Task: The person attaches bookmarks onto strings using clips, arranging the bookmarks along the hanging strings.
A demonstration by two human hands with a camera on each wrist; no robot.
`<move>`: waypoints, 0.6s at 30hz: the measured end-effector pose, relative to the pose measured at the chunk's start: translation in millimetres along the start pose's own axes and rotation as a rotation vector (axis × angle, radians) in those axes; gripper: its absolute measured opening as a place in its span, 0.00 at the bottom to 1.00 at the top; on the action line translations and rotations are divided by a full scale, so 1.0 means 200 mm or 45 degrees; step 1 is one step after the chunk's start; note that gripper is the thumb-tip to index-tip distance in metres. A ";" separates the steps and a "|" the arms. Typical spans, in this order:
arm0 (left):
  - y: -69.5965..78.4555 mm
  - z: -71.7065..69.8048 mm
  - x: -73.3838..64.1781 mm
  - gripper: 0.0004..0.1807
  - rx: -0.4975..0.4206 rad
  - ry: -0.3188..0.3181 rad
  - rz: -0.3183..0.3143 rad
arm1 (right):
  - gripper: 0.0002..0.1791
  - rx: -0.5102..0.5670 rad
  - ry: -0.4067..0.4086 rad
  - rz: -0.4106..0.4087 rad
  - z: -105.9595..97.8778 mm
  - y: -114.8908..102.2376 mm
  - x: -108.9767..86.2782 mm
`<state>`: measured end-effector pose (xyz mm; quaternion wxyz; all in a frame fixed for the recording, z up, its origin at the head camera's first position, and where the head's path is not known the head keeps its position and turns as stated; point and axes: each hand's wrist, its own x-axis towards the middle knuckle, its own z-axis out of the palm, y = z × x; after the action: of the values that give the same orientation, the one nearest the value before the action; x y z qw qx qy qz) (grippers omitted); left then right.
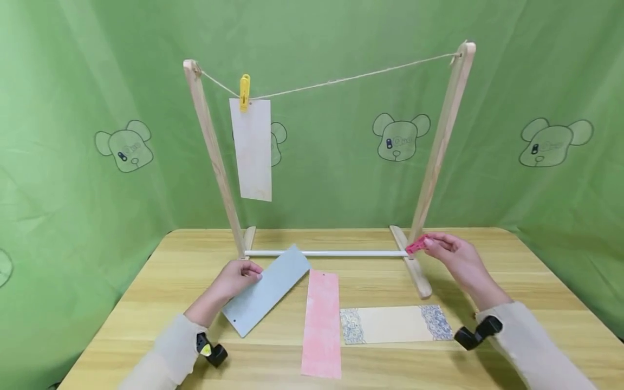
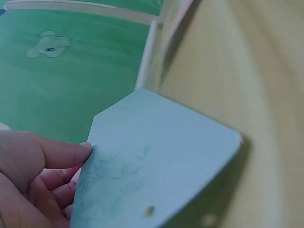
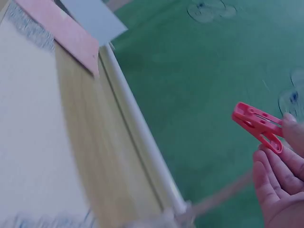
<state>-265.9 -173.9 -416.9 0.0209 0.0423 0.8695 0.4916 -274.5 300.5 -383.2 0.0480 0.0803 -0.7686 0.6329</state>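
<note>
My left hand [image 1: 236, 281] pinches a light blue paper card [image 1: 275, 292] by its long edge. The card is tilted, with a punched hole at its near corner; the left wrist view shows faint leaf-like marks on this blue card [image 2: 161, 147]. Between the thumb and fingers of my right hand [image 1: 458, 260] is a pink clothespin [image 1: 416, 245], held near the foot of the right post. In the right wrist view the clothespin [image 3: 256, 124] points away from the fingertips. A white card [image 1: 254, 154] hangs from the string by a yellow clothespin [image 1: 245, 92].
A wooden stand has a left post [image 1: 214, 146], a right post [image 1: 444, 130] and a white crossbar [image 1: 351, 253]. A string [image 1: 336, 81] sags between the post tops. On the table [image 1: 195, 244] lie a pink card [image 1: 322, 325] and a cream card with blue patterned ends [image 1: 392, 325].
</note>
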 end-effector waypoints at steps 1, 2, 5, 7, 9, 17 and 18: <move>0.02 -0.02 0.00 0.06 0.001 0.008 0.011 | 0.21 -0.051 0.001 0.003 0.02 -0.03 0.02; 0.03 -0.03 0.01 0.06 0.000 0.016 0.022 | 0.24 -0.101 0.002 0.008 0.04 -0.05 0.03; 0.07 -0.06 0.02 0.06 -0.010 0.048 0.045 | 0.28 -0.080 -0.002 -0.012 0.09 -0.15 0.09; 0.11 -0.08 0.03 0.07 -0.024 0.071 0.066 | 0.25 -0.035 0.002 -0.045 0.12 -0.23 0.12; 0.14 -0.08 0.04 0.07 -0.043 0.094 0.085 | 0.21 0.002 0.006 -0.075 0.16 -0.30 0.16; 0.27 -0.04 0.10 0.08 -0.163 0.140 0.146 | 0.22 -0.162 -0.001 -0.084 0.30 -0.57 0.28; 0.29 -0.03 0.11 0.08 -0.189 0.147 0.148 | 0.23 -0.190 -0.012 -0.086 0.31 -0.60 0.30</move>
<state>-284.9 -147.6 -362.9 -0.0548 0.0627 0.8265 0.5568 -308.5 212.9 -268.4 0.0716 0.1054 -0.8106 0.5716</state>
